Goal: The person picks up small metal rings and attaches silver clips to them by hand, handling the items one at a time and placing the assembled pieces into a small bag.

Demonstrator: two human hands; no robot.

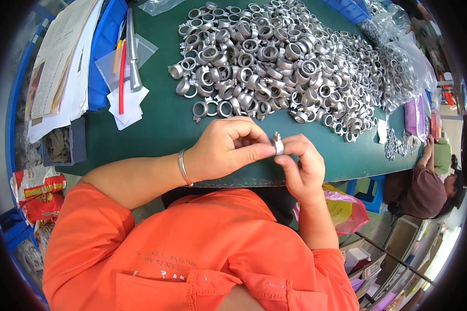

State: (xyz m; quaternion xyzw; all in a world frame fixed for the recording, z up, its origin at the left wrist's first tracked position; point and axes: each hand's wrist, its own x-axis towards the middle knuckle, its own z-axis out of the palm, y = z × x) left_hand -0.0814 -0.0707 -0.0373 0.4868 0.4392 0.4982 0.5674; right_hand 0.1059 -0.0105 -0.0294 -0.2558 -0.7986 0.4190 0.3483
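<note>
Between my two hands, in front of my chest, is a small silver-grey metal ring (278, 146) with a raised knob pointing up. My left hand (225, 146) pinches its left side with thumb and forefinger, the other fingers curled in. From the other side my right hand (303, 165) grips it between thumb and bent fingers. Part of the band is hidden by the fingertips. Just beyond the hands spreads a large heap of similar grey metal rings (275, 57) on the green tabletop (140, 140).
A metal ring mandrel (133, 57), a red stick (122, 78) and paper scraps lie at the far left. Beside them are a blue bin (101, 57) and stacked papers (62, 62). Another person (423, 192) sits at the right, near bagged rings (397, 72).
</note>
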